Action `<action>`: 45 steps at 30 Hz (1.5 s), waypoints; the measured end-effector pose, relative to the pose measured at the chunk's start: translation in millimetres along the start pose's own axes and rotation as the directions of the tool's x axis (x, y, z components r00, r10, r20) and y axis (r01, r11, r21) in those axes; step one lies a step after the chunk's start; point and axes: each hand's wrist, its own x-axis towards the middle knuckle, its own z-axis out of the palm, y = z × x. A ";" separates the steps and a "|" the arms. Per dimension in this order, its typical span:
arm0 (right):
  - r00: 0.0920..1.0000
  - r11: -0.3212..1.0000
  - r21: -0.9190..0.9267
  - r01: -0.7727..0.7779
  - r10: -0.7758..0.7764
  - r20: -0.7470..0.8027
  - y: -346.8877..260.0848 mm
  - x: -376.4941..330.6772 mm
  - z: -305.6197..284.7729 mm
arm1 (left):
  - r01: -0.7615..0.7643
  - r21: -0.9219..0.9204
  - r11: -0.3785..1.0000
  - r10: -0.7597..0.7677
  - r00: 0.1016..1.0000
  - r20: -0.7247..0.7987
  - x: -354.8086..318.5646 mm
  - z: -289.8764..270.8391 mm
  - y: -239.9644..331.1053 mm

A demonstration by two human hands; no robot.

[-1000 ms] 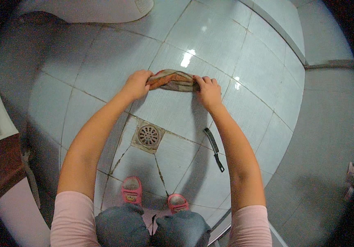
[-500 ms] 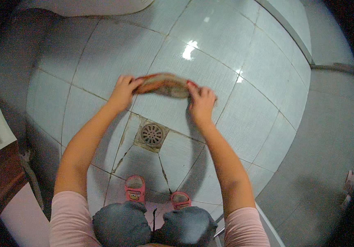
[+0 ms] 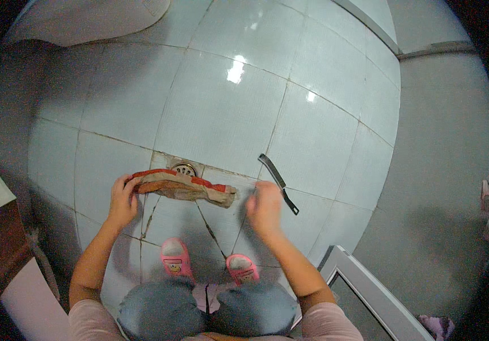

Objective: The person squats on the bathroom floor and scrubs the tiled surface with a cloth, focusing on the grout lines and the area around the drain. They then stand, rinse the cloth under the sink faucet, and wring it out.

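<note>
A folded beige-brown cloth [image 3: 185, 190] with red edging hangs over the tiled floor, partly covering the round floor drain [image 3: 184, 168]. My left hand [image 3: 123, 203] pinches its left end. My right hand [image 3: 265, 209] is just past the cloth's right end, apart from it; motion blurs the fingers, so their pose is unclear. Beside that hand, a slim black long-handled tool [image 3: 273, 170], perhaps a narrow brush, lies on the tiles.
Pink slippers [image 3: 175, 258] are on my feet below the drain. A white-framed panel [image 3: 364, 295] stands at the lower right. At the upper left is a white rounded fixture [image 3: 85, 23]. Pale tiles [image 3: 216, 119] with dirty joints spread ahead.
The cloth has come nearer to me, down over the drain. My right hand has let go of its right end. The black tool now shows on the floor.
</note>
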 end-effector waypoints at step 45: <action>0.706 0.681 0.475 0.557 -0.690 0.161 -123.1 8.3 -63.8 | 0.175 -0.671 0.721 -0.067 0.981 0.184 -4.6 -77.3 169.6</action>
